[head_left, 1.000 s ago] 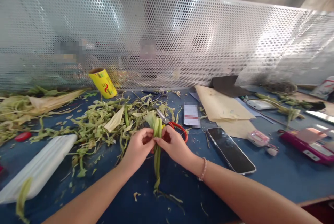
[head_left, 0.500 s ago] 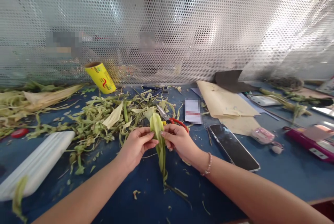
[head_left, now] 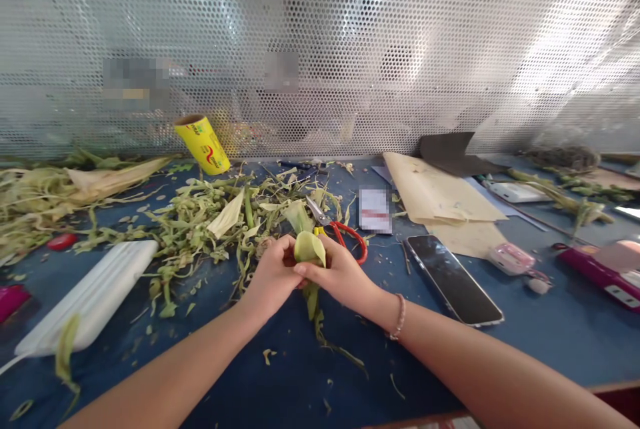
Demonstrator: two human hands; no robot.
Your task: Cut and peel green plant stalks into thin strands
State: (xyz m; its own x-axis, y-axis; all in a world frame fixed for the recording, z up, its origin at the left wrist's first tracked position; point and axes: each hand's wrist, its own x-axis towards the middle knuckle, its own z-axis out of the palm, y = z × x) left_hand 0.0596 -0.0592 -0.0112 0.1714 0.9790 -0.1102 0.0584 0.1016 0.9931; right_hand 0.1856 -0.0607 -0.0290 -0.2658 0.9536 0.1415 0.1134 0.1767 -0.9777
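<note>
A: State the position of both hands.
B: The left hand (head_left: 270, 280) and the right hand (head_left: 345, 277) meet, fingers closed on a folded green leaf strip (head_left: 309, 248). Its narrow tail hangs below them. A beaded bracelet (head_left: 401, 317) encircles the right wrist.
A: Identify the items beyond the hands.
B: Scissors (head_left: 319, 213) with red handles, just beyond the right hand; a pile of leaf scraps (head_left: 193, 219) to the left; a tilted yellow tube (head_left: 207, 149) near the perforated metal panel (head_left: 310, 29).
A: And to the right?
B: A dark-screened phone (head_left: 454, 280) lies on the blue tabletop (head_left: 250, 375), near brown paper (head_left: 430, 192) and a small pink case (head_left: 511, 259).
</note>
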